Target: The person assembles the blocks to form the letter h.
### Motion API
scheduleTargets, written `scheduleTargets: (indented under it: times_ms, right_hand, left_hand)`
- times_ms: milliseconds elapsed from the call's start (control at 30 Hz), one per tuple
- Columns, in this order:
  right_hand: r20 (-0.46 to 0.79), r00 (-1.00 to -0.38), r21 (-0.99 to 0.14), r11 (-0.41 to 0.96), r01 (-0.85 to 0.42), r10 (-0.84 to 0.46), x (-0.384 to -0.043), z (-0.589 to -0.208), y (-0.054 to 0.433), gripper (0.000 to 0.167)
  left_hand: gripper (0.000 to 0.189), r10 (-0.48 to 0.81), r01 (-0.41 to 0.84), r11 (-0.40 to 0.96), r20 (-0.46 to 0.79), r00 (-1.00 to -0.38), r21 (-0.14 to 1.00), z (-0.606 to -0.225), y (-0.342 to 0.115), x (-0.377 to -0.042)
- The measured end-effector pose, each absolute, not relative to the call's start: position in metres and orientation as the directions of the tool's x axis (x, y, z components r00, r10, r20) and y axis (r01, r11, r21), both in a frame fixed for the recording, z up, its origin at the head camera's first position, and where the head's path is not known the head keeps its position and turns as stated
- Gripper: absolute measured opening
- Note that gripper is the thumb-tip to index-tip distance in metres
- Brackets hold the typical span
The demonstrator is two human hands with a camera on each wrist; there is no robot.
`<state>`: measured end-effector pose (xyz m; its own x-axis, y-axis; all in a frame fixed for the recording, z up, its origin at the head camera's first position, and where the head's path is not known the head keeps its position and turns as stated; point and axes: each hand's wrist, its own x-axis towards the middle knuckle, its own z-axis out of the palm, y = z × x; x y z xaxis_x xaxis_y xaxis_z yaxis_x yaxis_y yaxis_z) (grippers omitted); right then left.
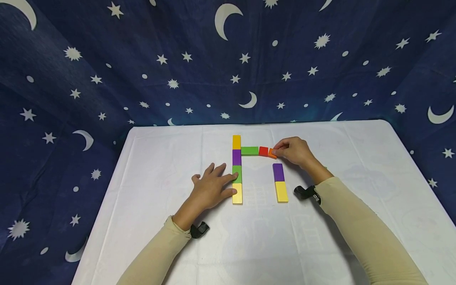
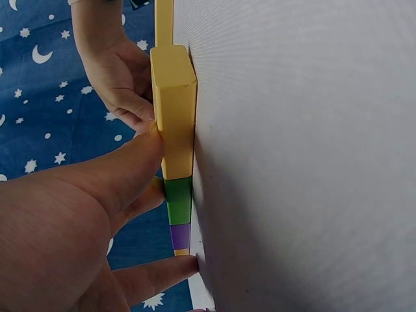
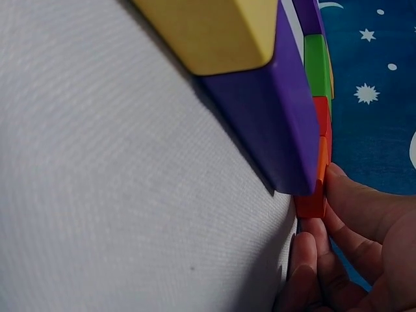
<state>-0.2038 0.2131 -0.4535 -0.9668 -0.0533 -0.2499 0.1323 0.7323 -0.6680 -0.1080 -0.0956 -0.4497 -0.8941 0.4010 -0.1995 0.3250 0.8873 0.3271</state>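
Observation:
A column of end-to-end blocks runs up the table: yellow-orange [image 1: 236,141], purple [image 1: 236,157], green [image 1: 236,176] and light yellow [image 1: 236,199]. My left hand [image 1: 210,188] lies spread over its left side, its thumb touching the light yellow block and a finger on the green one. From the column a row extends right: a long green block [image 1: 249,151], a small red block [image 1: 263,151] and a small orange block [image 1: 272,153], slightly angled. Thumb and fingers of my right hand [image 1: 293,151] pinch the orange block by its outer end.
Below the orange block, a purple block [image 1: 278,172] and a yellow block [image 1: 281,192] form a second, shorter column. All of this lies on a white-covered table [image 1: 171,158]. A dark blue star-and-moon cloth [image 1: 199,39] hangs behind the table and at its sides.

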Motion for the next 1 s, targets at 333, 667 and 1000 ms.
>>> scheduleTargets:
  times_ms: [333, 667, 1000]
  right_hand:
    - [-0.268, -0.962, -0.664, 0.734, 0.142, -0.056, -0.206, -0.453, 0.215, 0.024]
    - [-0.308, -0.950, -0.672, 0.719, 0.176, -0.055, -0.204, -0.444, 0.219, 0.029]
    - [-0.297, -0.951, -0.655, 0.744, 0.134, -0.090, -0.197, -0.426, 0.239, 0.030]
  left_hand:
    - [0.055, 0.396, 0.317, 0.889, -0.205, -0.895, 0.331, -0.450, -0.095, -0.109]
    - [0.055, 0.397, 0.320, 0.889, -0.207, -0.894, 0.326, -0.450, -0.095, -0.109]
    - [0.055, 0.397, 0.320, 0.889, -0.204, -0.895, 0.329, -0.450, -0.095, -0.109]
